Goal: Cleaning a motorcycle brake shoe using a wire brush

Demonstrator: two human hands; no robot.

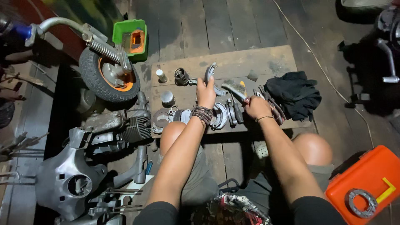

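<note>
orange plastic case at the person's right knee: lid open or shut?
Shut. The orange plastic case lies flat with its lid down, no gap showing, a grey metal ring resting on top. Whether it is latched cannot be told.

We cannot see how much of the brush [234, 88] handle lies inside our right hand [257, 107]. Our left hand [206, 94] covers the lower end of the curved metal part [209, 74]. The orange case [366, 186] and grey scooter shell [66, 183] run off the frame's edges.
</note>
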